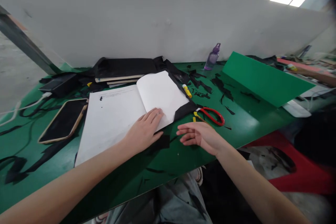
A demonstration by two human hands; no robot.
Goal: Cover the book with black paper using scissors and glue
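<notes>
Green tabletop [252, 126] | open book [136, 99] | white pages [161, 92], black edging [183, 111] at right

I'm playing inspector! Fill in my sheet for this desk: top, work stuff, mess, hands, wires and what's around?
Surface: green table, strewn with scraps.
Job's things: open book; red-handled scissors and yellow tube on its right.
Clutter: black scraps, phone, purple bottle.
Hands: left hand on the book; right hand open, holding nothing.
Cables: white cable at a black box.
Surroundings: pale partition behind; red seat at right.
</notes>
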